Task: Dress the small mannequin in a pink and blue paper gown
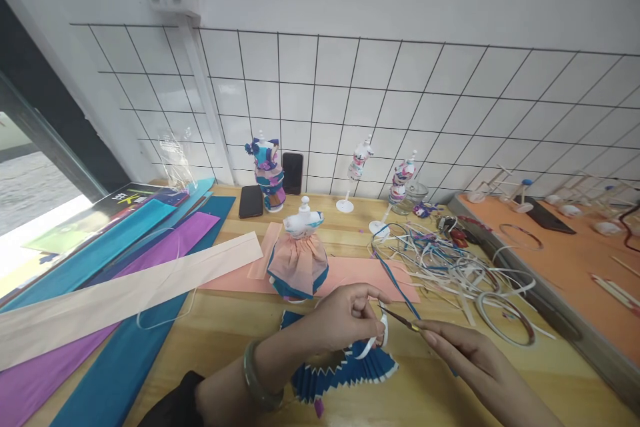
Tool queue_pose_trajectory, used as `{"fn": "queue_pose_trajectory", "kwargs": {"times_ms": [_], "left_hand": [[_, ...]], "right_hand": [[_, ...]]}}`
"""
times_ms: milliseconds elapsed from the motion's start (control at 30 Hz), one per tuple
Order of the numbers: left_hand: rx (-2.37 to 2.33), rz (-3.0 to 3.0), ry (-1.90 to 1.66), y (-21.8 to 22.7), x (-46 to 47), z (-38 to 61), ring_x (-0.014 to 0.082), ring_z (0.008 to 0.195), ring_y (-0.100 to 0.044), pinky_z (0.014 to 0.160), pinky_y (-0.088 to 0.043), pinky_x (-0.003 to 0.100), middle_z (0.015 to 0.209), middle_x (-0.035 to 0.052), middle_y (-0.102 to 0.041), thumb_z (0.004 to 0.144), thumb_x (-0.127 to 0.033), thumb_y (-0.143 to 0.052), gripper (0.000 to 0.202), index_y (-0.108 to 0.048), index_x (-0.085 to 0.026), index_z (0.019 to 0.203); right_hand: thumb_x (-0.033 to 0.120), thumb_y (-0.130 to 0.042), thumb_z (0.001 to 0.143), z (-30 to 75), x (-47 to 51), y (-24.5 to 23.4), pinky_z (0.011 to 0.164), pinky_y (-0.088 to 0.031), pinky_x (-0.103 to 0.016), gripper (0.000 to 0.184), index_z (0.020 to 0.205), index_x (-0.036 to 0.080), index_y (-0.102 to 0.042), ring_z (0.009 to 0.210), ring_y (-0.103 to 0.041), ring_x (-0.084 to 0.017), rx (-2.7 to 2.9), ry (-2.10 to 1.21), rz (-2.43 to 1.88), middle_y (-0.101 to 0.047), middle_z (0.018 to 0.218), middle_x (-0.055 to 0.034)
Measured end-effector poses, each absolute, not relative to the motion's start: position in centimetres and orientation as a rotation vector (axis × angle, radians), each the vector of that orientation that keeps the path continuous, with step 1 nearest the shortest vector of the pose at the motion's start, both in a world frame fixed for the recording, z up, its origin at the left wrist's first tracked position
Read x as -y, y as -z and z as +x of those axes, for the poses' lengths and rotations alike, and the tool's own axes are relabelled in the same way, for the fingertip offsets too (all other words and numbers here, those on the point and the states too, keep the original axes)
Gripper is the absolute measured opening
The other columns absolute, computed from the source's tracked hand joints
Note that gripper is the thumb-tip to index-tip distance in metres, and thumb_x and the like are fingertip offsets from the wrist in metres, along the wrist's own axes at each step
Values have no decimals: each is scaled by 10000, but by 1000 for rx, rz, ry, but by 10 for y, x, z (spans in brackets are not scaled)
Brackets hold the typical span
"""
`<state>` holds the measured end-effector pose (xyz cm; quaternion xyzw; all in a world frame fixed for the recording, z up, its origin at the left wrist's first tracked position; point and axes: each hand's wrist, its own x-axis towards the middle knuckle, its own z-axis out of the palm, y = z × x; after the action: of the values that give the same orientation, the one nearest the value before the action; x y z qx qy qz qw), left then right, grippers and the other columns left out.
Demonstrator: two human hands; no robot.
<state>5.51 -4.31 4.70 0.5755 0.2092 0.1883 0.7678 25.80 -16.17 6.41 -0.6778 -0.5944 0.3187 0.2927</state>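
Note:
My left hand (345, 317) is closed in a pinch on a white paper strip (375, 340) that curls below the fingers. My right hand (463, 353) grips a thin pointed tool (400, 318), its tip touching the strip at the left fingertips. Under both hands lies a pleated blue paper skirt (345, 370) with a white zigzag edge. Just beyond stands a small mannequin (299, 253) dressed in a peach and blue paper dress, on a peach paper sheet (360, 273).
Long crepe sheets in cream (115, 293), purple (60, 360) and teal (115, 360) cover the left of the wooden table. A tangle of paper strips (450, 267) lies right. Two phones (251, 201), more dressed mannequins (267, 173) and an orange board (575, 253) stand behind.

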Motion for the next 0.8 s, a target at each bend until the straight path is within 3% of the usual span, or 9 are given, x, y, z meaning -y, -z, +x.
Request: {"fn": "queue_pose_trajectory", "kwargs": {"times_ms": [167, 433, 533, 633, 767, 800], "left_hand": [[-485, 1282, -422, -49, 43, 53, 99, 567, -577, 599, -405, 225, 583, -51, -586, 684, -126, -656, 515, -571, -133, 1193], [-550, 1326, -483, -45, 41, 53, 108, 673, -553, 666, -386, 236, 684, -38, -598, 701, -121, -665, 707, -421, -148, 1364], [-568, 1305, -500, -42, 41, 54, 108, 683, -541, 669, -383, 234, 702, -40, -590, 711, -129, -668, 712, -407, -159, 1373], [-587, 1261, -524, -42, 42, 55, 107, 684, -539, 684, -394, 235, 694, -42, -580, 714, -118, -665, 697, -407, -145, 1362], [-583, 1221, -544, -47, 44, 56, 102, 675, -542, 714, -413, 247, 691, -44, -566, 722, -117, -671, 691, -391, -119, 1353], [-578, 1214, -550, -48, 44, 56, 103, 677, -545, 720, -417, 252, 694, -43, -567, 725, -123, -676, 692, -386, -118, 1354]], "right_hand": [[511, -521, 873, 253, 161, -64, 805, -573, -334, 411, 1070, 253, -774, 993, -701, -310, 1549, -863, -1777, -773, 1032, -73], [539, -524, 860, 247, 162, -65, 838, -556, -347, 395, 982, 266, -782, 994, -686, -309, 1412, -777, -1784, -772, 944, -77], [546, -556, 841, 246, 163, -58, 681, -568, -295, 376, 904, 242, -767, 747, -687, -249, 1304, -762, -1771, -727, 746, -66], [543, -567, 844, 242, 161, -48, 486, -493, -221, 360, 916, 230, -728, 529, -585, -157, 1153, -812, -1717, -655, 631, -16], [529, -751, 654, 227, 150, -39, 649, -544, -241, 390, 874, 208, -740, 738, -677, -205, 1172, -813, -1712, -746, 815, -52], [533, -762, 630, 221, 147, -38, 649, -551, -253, 405, 864, 203, -742, 728, -688, -217, 1155, -825, -1741, -749, 776, -47]]}}
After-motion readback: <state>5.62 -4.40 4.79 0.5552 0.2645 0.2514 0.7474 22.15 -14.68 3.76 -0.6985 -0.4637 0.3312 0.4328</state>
